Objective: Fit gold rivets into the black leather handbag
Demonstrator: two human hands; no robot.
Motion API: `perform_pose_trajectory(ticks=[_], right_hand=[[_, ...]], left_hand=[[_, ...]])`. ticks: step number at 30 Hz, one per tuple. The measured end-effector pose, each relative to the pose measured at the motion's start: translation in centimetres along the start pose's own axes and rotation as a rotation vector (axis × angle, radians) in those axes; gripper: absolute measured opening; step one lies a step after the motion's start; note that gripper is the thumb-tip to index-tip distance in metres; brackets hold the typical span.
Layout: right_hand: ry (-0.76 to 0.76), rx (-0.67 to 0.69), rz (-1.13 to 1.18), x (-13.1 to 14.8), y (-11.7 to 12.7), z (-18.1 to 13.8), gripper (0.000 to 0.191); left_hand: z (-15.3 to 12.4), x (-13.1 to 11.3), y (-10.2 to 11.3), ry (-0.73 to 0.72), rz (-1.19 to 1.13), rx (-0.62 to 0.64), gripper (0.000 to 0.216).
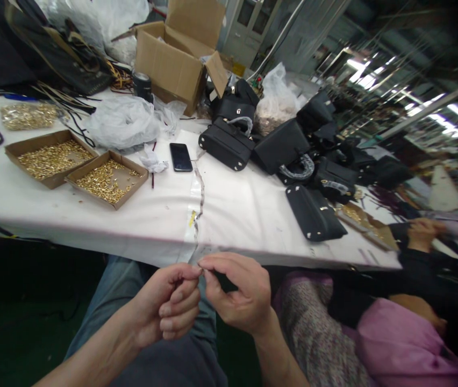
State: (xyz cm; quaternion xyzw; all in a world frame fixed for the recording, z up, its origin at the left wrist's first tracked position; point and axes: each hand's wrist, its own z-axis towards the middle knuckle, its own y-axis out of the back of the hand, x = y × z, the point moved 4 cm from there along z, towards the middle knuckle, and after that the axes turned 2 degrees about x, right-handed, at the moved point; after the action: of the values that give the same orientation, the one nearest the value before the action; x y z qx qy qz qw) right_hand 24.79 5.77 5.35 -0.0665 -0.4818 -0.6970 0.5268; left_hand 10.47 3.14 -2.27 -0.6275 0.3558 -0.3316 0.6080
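Observation:
My left hand and my right hand meet fingertip to fingertip over my lap, just below the white table's front edge. Both pinch something tiny between thumb and forefinger; it is too small to identify. Two shallow cardboard trays of small gold metal fittings lie on the table at the left. A black phone lies face up near the table's middle. Several black handbags are spread over the right half.
An open cardboard box and clear plastic bags stand at the back. Black straps trail over the left edge. A seated person in a pink top is close on my right, a hand at the table.

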Motion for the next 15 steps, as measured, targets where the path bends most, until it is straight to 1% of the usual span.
perform_pose_trajectory(ticks=[4,8,12,15], right_hand=[[0.043,0.061,-0.040,-0.3,0.2,-0.2,0.028],[0.147,0.195,-0.172,-0.4,0.5,-0.2,0.030],[0.241,0.360,-0.346,-0.3,0.5,0.2,0.022],[0.286,0.406,-0.406,-0.5,0.4,0.3,0.017]], left_hand=[[-0.1,0.0,0.4,0.008,0.024,-0.040,0.056],[0.2,-0.1,1.0,0.005,0.092,-0.158,0.054],[0.8,0.1,1.4,0.003,0.181,-0.287,0.054],[1.0,0.4,1.5,0.016,0.192,-0.298,0.057]])
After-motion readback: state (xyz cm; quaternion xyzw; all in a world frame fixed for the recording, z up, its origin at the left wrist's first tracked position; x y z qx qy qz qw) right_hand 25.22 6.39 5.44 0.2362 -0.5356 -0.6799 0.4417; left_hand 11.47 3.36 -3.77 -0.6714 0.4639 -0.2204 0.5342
